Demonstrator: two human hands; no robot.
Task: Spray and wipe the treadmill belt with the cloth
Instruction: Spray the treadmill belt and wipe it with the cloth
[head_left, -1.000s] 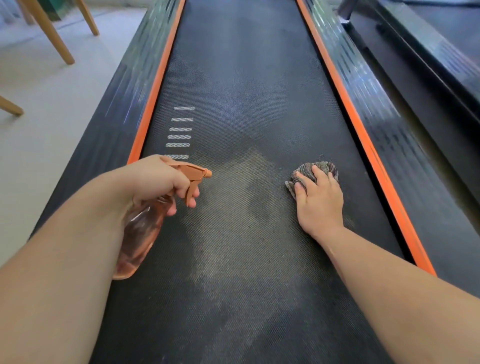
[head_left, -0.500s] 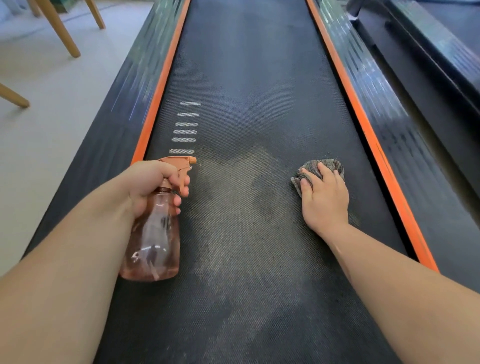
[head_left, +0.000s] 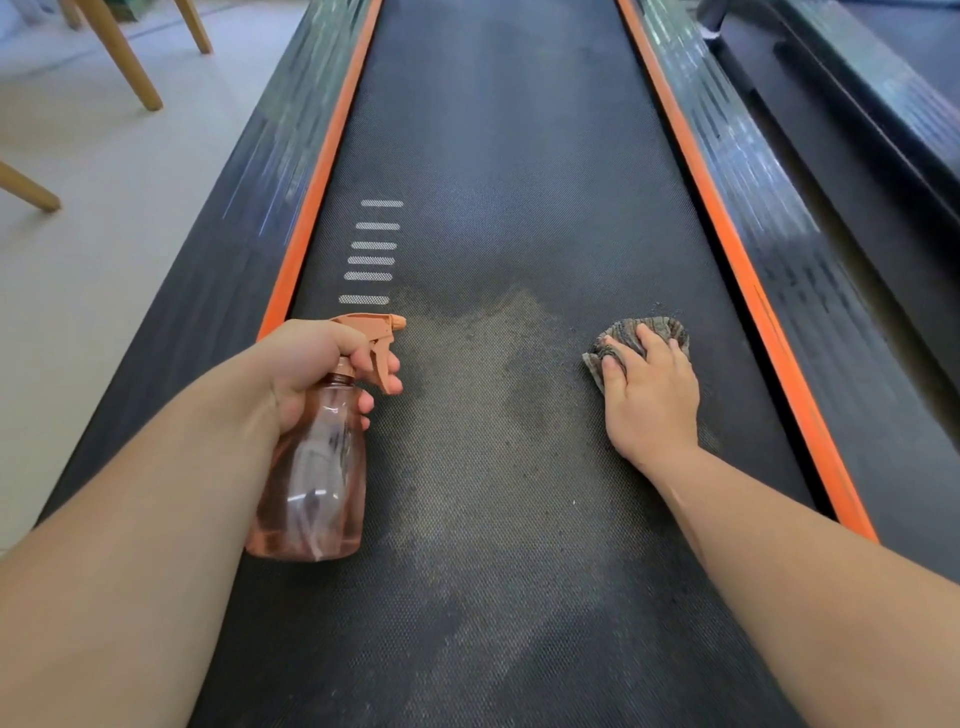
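The black treadmill belt (head_left: 498, 156) runs away from me, with a dusty greyish patch across its middle. My left hand (head_left: 317, 369) grips the neck of a translucent orange spray bottle (head_left: 311, 483), fingers on the trigger; the bottle is upright above the belt's left side with its nozzle pointing right. My right hand (head_left: 649, 395) presses flat on a bunched grey cloth (head_left: 660, 328) on the belt's right side; only the cloth's far edge shows past my fingers.
Orange strips (head_left: 727, 244) and black side rails (head_left: 244, 208) border the belt. White dash marks (head_left: 371, 260) lie on the belt near its left edge. Wooden chair legs (head_left: 124, 57) stand on the pale floor at left. Another dark machine (head_left: 883, 104) sits at right.
The spray bottle has swung from a tilted position to upright in my left hand. My right hand stays pressed on the cloth in nearly the same spot.
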